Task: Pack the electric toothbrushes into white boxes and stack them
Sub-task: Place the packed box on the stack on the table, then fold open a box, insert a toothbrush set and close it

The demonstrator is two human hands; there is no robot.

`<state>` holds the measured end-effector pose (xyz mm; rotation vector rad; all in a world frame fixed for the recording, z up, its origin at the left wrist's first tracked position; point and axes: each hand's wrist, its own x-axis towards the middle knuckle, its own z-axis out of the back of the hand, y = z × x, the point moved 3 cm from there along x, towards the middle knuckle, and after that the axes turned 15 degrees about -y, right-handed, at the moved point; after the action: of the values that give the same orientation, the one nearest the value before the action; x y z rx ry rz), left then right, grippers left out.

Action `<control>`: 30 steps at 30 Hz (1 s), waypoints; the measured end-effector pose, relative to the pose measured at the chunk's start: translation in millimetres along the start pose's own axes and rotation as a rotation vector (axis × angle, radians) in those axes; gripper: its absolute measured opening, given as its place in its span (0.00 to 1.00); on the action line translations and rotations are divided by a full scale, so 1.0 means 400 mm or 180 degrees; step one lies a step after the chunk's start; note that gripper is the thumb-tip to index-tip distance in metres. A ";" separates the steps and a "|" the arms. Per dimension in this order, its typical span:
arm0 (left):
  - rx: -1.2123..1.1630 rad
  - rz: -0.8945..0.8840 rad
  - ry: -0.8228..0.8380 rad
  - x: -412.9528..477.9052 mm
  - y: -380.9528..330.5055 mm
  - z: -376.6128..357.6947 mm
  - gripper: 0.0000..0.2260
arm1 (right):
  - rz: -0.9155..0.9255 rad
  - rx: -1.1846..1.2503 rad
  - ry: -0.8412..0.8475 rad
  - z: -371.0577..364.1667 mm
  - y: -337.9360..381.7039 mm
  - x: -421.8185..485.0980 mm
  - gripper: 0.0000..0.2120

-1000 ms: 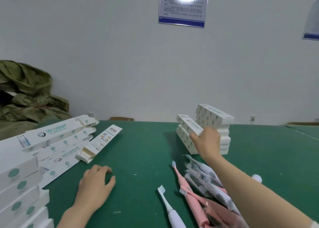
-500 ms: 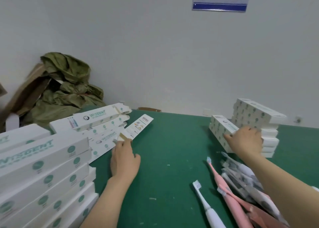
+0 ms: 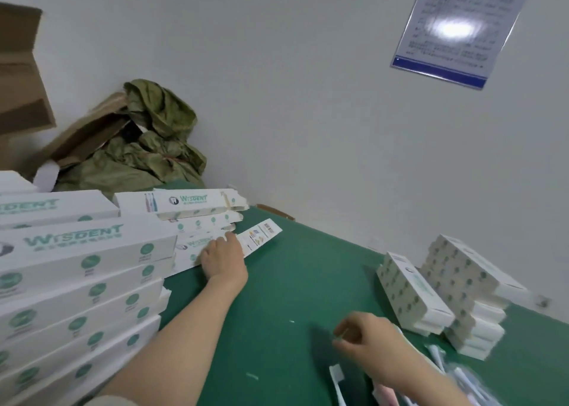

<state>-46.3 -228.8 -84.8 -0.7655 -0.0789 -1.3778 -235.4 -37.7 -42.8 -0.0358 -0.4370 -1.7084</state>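
Note:
My left hand (image 3: 223,259) lies on a flat white box (image 3: 258,236) at the edge of a pile of unfolded Wisdent cartons (image 3: 191,202), its fingers curled over the carton's edge. My right hand (image 3: 369,341) hovers low over the green table (image 3: 292,288), fingers loosely curled, with nothing visible in them. A white toothbrush (image 3: 337,378) lies just below it, and several more toothbrushes (image 3: 455,375) are blurred at the bottom right. Two stacks of packed white boxes (image 3: 462,285) stand right of that hand, apart from it.
A tall stack of long white boxes (image 3: 77,282) fills the near left. Behind it sit a crumpled green cloth (image 3: 154,147) and brown cardboard (image 3: 18,67). A blue-edged notice (image 3: 452,27) hangs on the white wall at the table's far edge.
My right hand has left the stack of packed boxes and drawn back toward the toothbrushes. My left hand stays on the flat cartons. The view has swung left and tilted.

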 end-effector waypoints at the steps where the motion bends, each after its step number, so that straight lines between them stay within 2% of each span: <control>1: -0.0041 0.0002 -0.0007 -0.004 -0.004 0.007 0.24 | 0.0022 -0.0013 0.0020 -0.002 0.005 0.000 0.10; 4: -0.0401 -0.0069 -0.0268 -0.025 -0.023 0.043 0.23 | 0.0061 0.0067 -0.0097 -0.001 0.024 0.008 0.10; 9: -0.2084 -0.0290 -0.0721 -0.057 -0.063 0.169 0.24 | 0.0021 0.0512 -0.0745 0.001 0.075 0.031 0.05; 12: -0.2621 -0.0847 -0.0791 -0.097 -0.085 0.253 0.22 | -0.0432 0.1662 -0.1294 0.023 0.105 0.037 0.06; 15: -0.2938 -0.1313 -0.0511 -0.143 -0.118 0.335 0.20 | -0.0753 0.3202 -0.1314 0.061 0.148 0.024 0.09; 17: -0.2854 -0.1731 -0.0198 -0.175 -0.146 0.380 0.21 | -0.0550 0.3796 -0.1234 0.084 0.176 0.003 0.11; 21: -0.2762 -0.2169 -0.0368 -0.214 -0.171 0.444 0.26 | -0.0230 0.3644 -0.1518 0.118 0.179 -0.039 0.13; 23: -0.2855 -0.2239 -0.0204 -0.219 -0.171 0.442 0.37 | -0.0289 0.3567 -0.1834 0.140 0.161 -0.046 0.12; 25: -0.2360 -0.2315 -0.0095 -0.212 -0.165 0.416 0.49 | -0.0599 0.3855 -0.2072 0.158 0.128 -0.042 0.13; 27: -0.1625 -0.1965 -0.0011 -0.186 -0.140 0.386 0.53 | -0.1046 0.4344 -0.2056 0.167 0.093 -0.035 0.16; 30: -0.1225 -0.1131 0.0106 -0.136 -0.083 0.359 0.48 | -0.1359 0.4526 -0.2035 0.170 0.047 -0.029 0.13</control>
<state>-34.5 -106.6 13.0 -1.0853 0.0839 -1.7714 -230.0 -8.2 22.0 0.5883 -2.1558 -1.3924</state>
